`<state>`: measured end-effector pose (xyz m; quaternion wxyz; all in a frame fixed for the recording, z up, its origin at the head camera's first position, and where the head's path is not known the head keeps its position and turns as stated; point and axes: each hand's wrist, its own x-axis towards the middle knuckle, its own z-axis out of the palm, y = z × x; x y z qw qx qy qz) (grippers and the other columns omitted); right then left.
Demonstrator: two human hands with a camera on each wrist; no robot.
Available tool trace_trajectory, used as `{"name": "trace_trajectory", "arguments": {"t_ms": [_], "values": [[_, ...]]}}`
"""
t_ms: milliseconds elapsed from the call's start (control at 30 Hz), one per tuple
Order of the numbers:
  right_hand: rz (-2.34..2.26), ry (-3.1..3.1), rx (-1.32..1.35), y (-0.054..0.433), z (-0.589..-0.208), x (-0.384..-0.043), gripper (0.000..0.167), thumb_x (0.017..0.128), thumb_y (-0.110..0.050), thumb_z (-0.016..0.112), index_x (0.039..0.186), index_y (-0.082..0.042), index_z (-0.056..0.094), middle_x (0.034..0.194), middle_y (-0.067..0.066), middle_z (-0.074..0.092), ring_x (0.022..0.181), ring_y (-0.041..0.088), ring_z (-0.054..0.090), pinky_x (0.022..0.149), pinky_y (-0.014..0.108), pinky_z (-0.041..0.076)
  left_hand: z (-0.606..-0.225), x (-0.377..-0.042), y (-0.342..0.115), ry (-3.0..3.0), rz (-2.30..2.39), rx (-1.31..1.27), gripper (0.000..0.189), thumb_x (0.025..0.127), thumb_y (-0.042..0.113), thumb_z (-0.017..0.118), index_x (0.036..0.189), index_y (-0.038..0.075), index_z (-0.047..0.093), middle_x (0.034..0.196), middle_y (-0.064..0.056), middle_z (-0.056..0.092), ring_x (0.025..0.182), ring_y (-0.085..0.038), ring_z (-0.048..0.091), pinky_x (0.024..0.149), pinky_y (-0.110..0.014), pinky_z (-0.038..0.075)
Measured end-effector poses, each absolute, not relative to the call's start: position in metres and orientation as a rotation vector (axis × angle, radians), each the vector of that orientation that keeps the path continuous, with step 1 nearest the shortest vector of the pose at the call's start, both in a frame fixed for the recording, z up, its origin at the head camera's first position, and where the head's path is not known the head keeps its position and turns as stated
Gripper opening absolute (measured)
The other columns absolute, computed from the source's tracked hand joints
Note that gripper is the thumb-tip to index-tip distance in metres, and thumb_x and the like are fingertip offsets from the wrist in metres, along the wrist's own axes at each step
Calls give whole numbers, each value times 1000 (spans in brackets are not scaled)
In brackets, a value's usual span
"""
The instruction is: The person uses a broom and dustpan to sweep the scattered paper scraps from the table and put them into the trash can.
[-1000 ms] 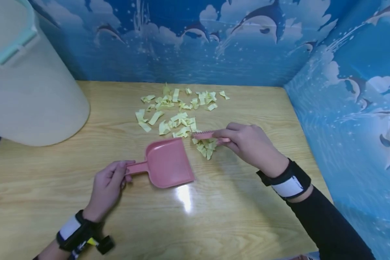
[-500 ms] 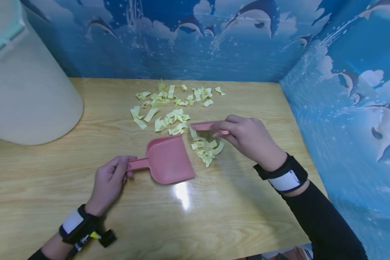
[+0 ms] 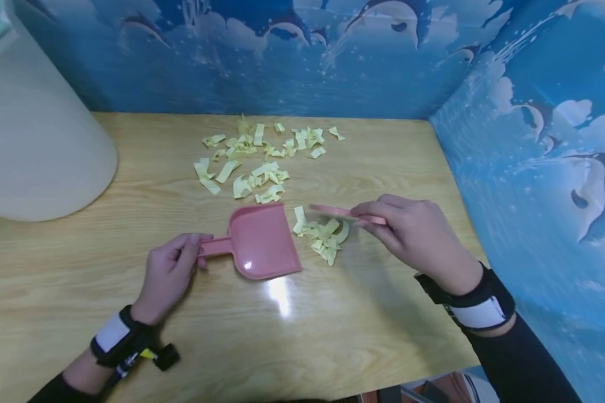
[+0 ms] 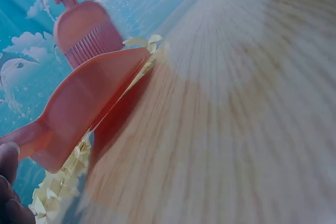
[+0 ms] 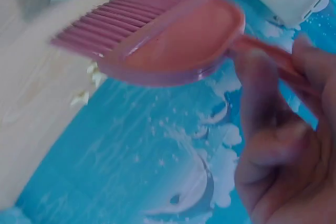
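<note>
wooden table (image 3: 222,352), sweeping underway
left hand (image 3: 173,266) grips the dustpan (image 3: 264,240), right hand (image 3: 418,238) holds the brush (image 3: 333,211); near yellow scraps (image 3: 327,240) lie just right of the dustpan. low leftward strokes should work best.

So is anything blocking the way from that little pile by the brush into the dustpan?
Nothing visible: the pile lies right beside the open edge of the dustpan, and the brush isn't between them.
</note>
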<state>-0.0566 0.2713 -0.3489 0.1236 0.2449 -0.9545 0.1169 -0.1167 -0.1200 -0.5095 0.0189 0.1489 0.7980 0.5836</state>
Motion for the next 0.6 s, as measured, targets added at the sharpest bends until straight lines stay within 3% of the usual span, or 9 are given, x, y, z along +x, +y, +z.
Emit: {"name": "trace_trajectory", "arguments": {"t_ms": [100,267,467,600], "values": [[253,-2690,600,271,-351,-55,19,100,-22,61,103,-8,72,74,3,69,49,12,54,45,36,45,-508,-120,-118,2498,1815,501,26,109,16,49,107,7,74,76,-7,71,58,-20,58,48,-24,37],[155,-2644,411,259,-374,-59,25,99,-19,53,90,1,65,49,0,47,38,9,34,36,30,30,-504,-124,-113,2539,1800,580,24,107,13,52,109,7,75,72,-2,69,51,-14,49,46,-24,35],[263,-2645,458,225,-388,-75,24,101,-20,52,88,-2,63,50,-2,47,39,8,37,36,29,31,-502,-124,-107,2518,1813,623,24,107,12,52,108,6,75,69,-3,68,49,-11,48,45,-23,35],[347,-2645,565,200,-386,-85,23,102,-20,54,87,-5,62,54,-4,47,41,7,40,38,28,33,-506,-121,-103,2477,1833,570,24,107,14,52,106,7,75,71,-5,70,53,-16,56,45,-24,36]]}}
